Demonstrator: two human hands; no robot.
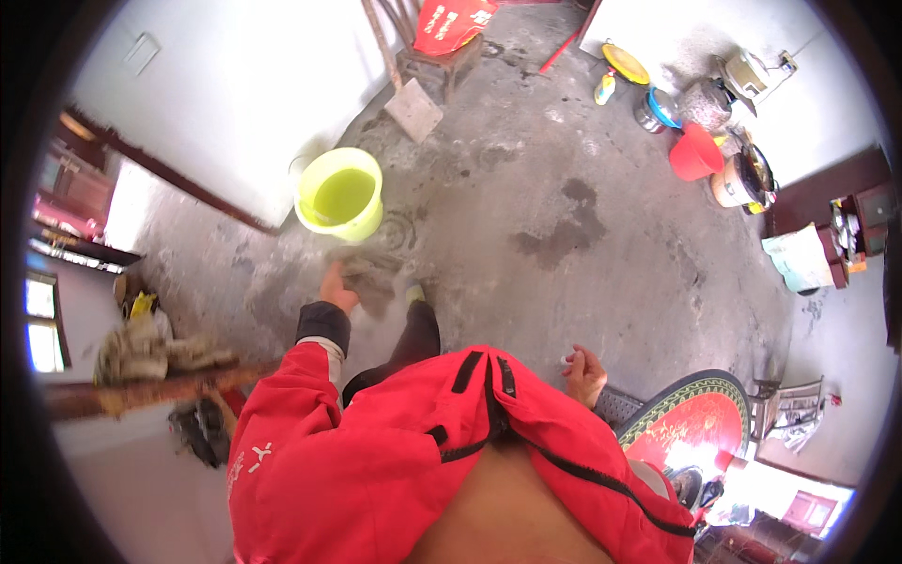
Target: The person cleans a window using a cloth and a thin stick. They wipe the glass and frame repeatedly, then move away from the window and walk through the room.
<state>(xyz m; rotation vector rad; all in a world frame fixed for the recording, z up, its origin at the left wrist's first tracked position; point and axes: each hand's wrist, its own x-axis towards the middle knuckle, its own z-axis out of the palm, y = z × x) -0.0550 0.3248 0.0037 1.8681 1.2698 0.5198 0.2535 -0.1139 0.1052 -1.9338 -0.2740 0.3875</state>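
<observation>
My left hand (341,287) grips a grey-brown cloth (373,278), blurred, which hangs over the concrete floor just below a yellow-green plastic bucket (340,229). Liquid stands in the bucket, which looks yellow-green through the plastic colour. Off to the right of my red jacket is my right hand (586,377), its fingers loosely curled. A tiny white spot shows by its fingertips; whether the hand holds it, I cannot tell. One foot (414,290) shows beside the cloth.
A shovel (414,111) leans near a wooden stool with a red bag (451,27). Along the right wall stand a red bucket (696,154), pots and a spray bottle (604,88). A round red table (705,416) is at lower right, a wooden beam (169,384) at left.
</observation>
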